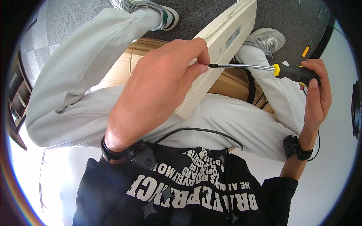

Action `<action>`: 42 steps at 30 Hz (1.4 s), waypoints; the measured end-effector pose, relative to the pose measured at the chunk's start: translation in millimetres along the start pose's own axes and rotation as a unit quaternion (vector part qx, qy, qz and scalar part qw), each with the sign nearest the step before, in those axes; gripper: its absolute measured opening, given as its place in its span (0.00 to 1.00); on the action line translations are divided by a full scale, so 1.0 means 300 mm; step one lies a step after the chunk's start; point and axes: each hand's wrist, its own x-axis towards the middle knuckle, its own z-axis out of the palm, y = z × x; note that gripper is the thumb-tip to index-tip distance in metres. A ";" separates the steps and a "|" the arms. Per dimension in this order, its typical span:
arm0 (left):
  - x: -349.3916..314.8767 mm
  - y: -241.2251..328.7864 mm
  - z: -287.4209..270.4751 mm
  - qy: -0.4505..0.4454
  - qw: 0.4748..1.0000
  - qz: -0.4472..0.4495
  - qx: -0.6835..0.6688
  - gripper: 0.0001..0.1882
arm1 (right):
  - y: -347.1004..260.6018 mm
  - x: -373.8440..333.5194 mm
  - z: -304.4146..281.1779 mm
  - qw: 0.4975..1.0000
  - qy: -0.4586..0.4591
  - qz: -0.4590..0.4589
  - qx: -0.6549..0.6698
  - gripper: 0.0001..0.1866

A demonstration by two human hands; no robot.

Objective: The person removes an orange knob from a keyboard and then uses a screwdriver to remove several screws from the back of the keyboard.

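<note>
My right hand [316, 88] grips the black and yellow handle of a screwdriver [247, 67], its steel shaft pointing left. The dark tip of the shaft reaches the pinched thumb and forefinger of my left hand [171, 73]. Whatever those fingertips hold at the tip is too small to make out. Under the left hand and the shaft lies a long cream-coloured panel or casing [217, 49], slanting from my lap up to the far edge. It carries a grey label and has a thin pale cable along its side. My left hand covers part of it.
Cardboard [230, 84] lies beneath the casing, between my legs in pale trousers [75, 75]. A small orange-handled screwdriver [306, 49] rests on the dark carpet [211, 15] at the far right. Black cables [200, 129] run from the wrist-worn devices.
</note>
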 end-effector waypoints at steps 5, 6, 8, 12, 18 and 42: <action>-0.005 0.007 -0.001 0.006 1.000 -0.014 0.001 0.05 | 0.005 0.011 0.031 1.000 0.031 0.005 0.004 0.16; -0.003 0.006 -0.003 0.004 1.000 -0.015 0.002 0.05 | 0.005 0.010 0.029 0.999 0.032 0.010 0.002 0.16; 0.000 0.007 -0.004 0.001 1.000 -0.016 0.003 0.05 | -0.001 0.010 0.030 0.999 0.035 0.014 0.001 0.16; -0.001 0.007 -0.002 0.005 1.000 -0.018 0.007 0.05 | -0.004 0.008 0.030 0.999 0.037 0.020 -0.001 0.16; -0.007 0.021 -0.010 0.001 0.999 -0.049 -0.007 0.09 | -0.002 0.012 0.034 0.999 0.045 0.011 0.007 0.16; 0.005 0.044 0.011 0.065 0.991 -0.112 0.045 0.23 | -0.022 0.022 0.033 0.995 0.084 0.002 -0.057 0.15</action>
